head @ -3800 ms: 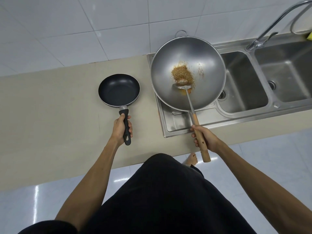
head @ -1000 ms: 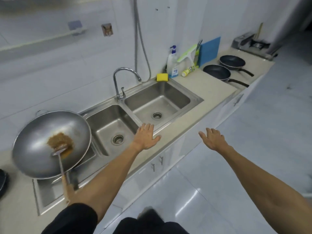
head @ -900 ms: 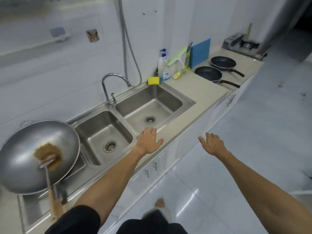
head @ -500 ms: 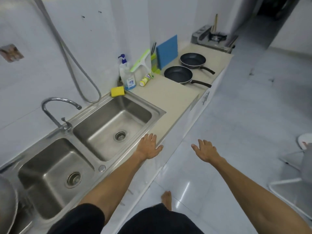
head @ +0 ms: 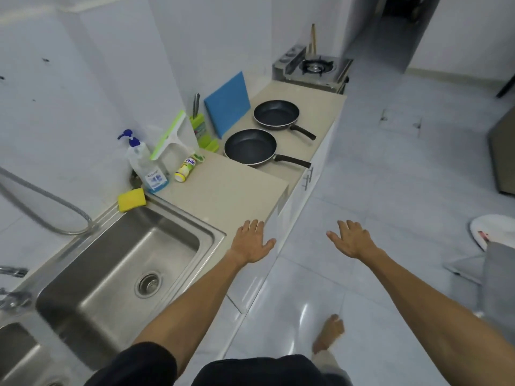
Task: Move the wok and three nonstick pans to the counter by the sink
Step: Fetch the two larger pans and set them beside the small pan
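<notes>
Beige counter [head: 223, 190], two nonstick pans [head: 250, 147] well beyond both hands' splayed, empty fingers [head: 252, 225].

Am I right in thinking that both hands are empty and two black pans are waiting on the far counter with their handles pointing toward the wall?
Not quite: the handles point away from the wall, toward the counter's open floor-side edge. The head view shows the nearer pan and the farther pan on the far counter. The left hand and right hand are indeed empty.
</notes>
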Demonstrator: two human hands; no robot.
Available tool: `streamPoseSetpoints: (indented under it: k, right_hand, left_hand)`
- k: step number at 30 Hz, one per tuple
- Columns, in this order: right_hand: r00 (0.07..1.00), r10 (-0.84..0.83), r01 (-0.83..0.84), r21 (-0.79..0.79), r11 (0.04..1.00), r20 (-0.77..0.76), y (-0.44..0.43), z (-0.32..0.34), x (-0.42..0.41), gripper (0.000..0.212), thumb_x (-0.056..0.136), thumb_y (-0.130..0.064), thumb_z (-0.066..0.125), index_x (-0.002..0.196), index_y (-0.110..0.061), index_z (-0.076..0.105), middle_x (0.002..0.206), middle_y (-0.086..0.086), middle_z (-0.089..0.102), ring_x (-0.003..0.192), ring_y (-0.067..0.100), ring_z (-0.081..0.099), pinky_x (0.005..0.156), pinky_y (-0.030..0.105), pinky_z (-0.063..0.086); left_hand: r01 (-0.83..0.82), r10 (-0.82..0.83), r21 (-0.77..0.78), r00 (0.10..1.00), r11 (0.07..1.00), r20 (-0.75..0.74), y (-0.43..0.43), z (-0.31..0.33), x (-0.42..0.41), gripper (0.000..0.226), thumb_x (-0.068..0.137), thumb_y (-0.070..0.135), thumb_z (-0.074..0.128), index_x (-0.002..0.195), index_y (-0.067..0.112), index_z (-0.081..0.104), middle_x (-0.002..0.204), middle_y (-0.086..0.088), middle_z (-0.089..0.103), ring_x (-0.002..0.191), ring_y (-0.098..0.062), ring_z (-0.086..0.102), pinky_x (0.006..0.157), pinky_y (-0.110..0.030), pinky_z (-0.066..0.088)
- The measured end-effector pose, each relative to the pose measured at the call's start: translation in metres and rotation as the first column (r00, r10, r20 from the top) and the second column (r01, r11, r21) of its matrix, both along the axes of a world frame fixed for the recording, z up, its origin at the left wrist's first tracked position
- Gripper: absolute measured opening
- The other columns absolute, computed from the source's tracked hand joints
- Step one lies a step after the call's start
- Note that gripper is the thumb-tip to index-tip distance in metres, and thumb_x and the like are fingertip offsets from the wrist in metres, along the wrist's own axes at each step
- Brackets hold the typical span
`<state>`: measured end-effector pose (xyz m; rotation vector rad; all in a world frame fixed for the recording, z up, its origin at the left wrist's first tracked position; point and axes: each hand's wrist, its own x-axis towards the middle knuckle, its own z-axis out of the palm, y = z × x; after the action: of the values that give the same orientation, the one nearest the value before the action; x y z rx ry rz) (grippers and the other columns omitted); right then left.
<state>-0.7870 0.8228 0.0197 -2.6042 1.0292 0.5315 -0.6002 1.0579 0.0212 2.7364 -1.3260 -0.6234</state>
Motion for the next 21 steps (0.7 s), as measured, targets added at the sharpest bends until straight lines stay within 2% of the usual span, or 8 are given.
streamPoseSetpoints:
  k: [5,13,21]
  right_hand:
    - [0.999,0.054,-0.054,0.007,0.998,-0.001,-0.11,-0.001,0.045,0.072,0.103,-0.056,0.026,0.157,-0.008,0.026,0.163,0.019,0.028,0.148,0.039,0.026,0.118,0.053,0.025]
    - [0.976,0.215,-0.215,0.003,0.977,-0.018,-0.263,0.005,0.107,0.071,0.103,-0.056,0.028,0.157,-0.009,0.025,0.162,0.019,0.029,0.147,0.038,0.027,0.117,0.053,0.026]
    - [0.929,0.362,-0.36,0.038,0.932,-0.078,-0.33,-0.009,0.191,0.069,0.104,-0.054,0.028,0.156,-0.008,0.025,0.162,0.02,0.028,0.147,0.039,0.027,0.118,0.053,0.026]
  left_hand:
    - [-0.083,0.083,-0.003,0.997,0.997,0.003,-0.1,-0.001,0.029,0.076,0.102,0.055,0.034,0.157,0.004,0.021,0.164,-0.016,0.025,0.15,-0.035,0.022,0.12,-0.044,0.021]
    - [-0.244,0.243,-0.029,0.97,0.969,-0.022,-0.228,-0.001,0.044,0.074,0.101,0.055,0.037,0.154,0.005,0.026,0.159,-0.016,0.033,0.143,-0.035,0.031,0.116,-0.044,0.028]
    - [-0.416,0.416,-0.033,0.909,0.909,-0.017,-0.286,-0.017,0.079,0.074,0.099,0.055,0.039,0.151,0.003,0.031,0.155,-0.017,0.038,0.137,-0.035,0.036,0.113,-0.045,0.032]
